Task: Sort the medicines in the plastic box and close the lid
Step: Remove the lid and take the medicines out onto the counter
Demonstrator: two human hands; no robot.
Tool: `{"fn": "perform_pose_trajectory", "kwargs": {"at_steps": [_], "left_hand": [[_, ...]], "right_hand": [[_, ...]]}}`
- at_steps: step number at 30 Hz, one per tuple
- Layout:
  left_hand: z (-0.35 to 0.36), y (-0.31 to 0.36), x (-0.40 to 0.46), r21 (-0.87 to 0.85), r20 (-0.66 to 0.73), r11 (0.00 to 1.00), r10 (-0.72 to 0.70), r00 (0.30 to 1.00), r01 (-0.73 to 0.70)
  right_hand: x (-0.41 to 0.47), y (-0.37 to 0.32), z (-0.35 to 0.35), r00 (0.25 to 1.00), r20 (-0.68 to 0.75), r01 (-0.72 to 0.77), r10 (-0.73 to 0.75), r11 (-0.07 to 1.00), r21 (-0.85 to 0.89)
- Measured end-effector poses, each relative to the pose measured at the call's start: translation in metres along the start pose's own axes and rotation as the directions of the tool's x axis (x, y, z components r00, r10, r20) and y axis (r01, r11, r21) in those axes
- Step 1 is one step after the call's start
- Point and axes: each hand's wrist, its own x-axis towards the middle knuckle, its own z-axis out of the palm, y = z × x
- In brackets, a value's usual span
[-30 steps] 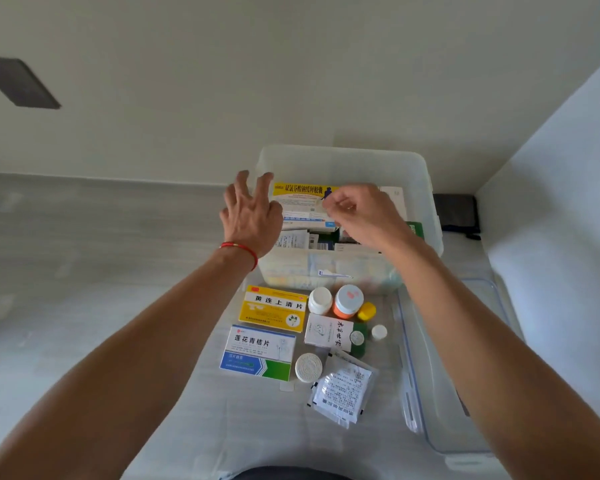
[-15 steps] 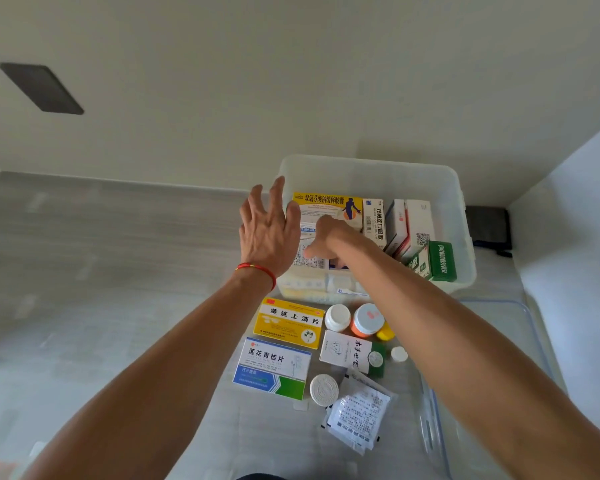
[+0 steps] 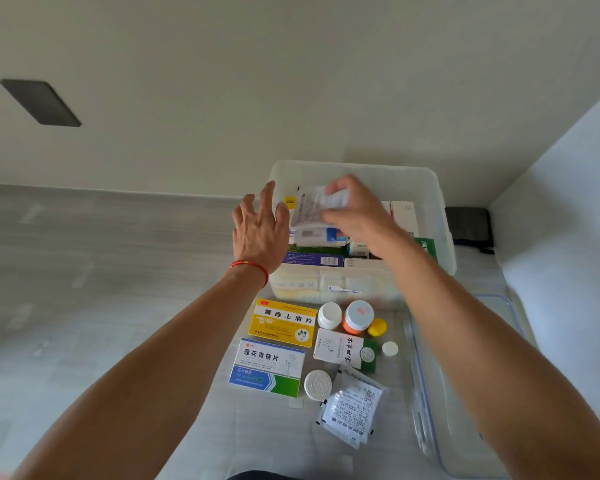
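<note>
Right hand [image 3: 355,211], half a second ago down among the packs, now pinches a white sachet [image 3: 317,206] above the plastic box [image 3: 442,237], centre frame. Left hand [image 3: 260,230] open at its rim. Sorting unfinished; lid [image 3: 499,341] off, lower right.

We saw the plastic box [image 3: 440,216] at twelve o'clock, with cartons [image 3: 404,214] standing inside it. Before it, toward six o'clock, lay two flat cartons [image 3: 281,322], some bottles [image 3: 329,315] and sachets [image 3: 352,412]. The lid [image 3: 465,445] lay at four o'clock, beside them.
</note>
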Motion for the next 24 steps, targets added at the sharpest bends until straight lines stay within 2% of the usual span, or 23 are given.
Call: {"fn": "perform_pose_trajectory", "kwargs": {"at_steps": [3,6,8,10,13,16,18,21,24], "left_hand": [[0.004,-0.005,0.004,0.057,0.085,0.998,0.0,0.996,-0.005],[0.002,-0.003,0.005,0.009,0.056,0.999,0.032,0.998,-0.032],[-0.002,0.0,-0.001,-0.036,-0.033,0.994,0.1,0.994,-0.101],[-0.005,0.001,-0.018,-0.018,-0.117,0.977,0.208,0.971,-0.212],[-0.002,0.002,-0.065,0.015,-0.215,0.913,0.4,0.891,-0.407],[0.007,-0.002,-0.117,-0.112,-0.227,0.843,0.493,0.84,-0.526],[0.014,-0.01,-0.148,-0.165,-0.177,0.837,0.495,0.851,-0.521],[0.019,-0.029,-0.176,-0.17,-0.089,0.879,0.436,0.895,-0.445],[0.018,-0.05,-0.188,-0.159,-0.043,0.909,0.383,0.923,-0.385]], "right_hand": [[-0.044,0.002,-0.048,0.992,-0.114,0.077,-0.048,0.961,0.266],[-0.103,0.018,-0.071,0.977,-0.189,0.163,-0.101,0.924,0.346],[-0.143,0.036,-0.069,0.968,-0.21,0.201,-0.138,0.927,0.317],[-0.178,0.065,-0.057,0.977,-0.17,0.17,-0.127,0.948,0.269],[-0.216,0.121,-0.03,0.992,-0.124,-0.011,0.04,0.973,0.228],[-0.239,0.167,0.0,0.976,-0.097,-0.167,0.195,0.956,0.242],[-0.247,0.185,0.018,0.978,-0.068,-0.184,0.2,0.965,0.185],[-0.248,0.194,0.041,0.989,-0.054,-0.129,0.136,0.986,0.11],[-0.243,0.196,0.053,0.993,-0.102,-0.079,0.067,0.991,-0.111]]}}
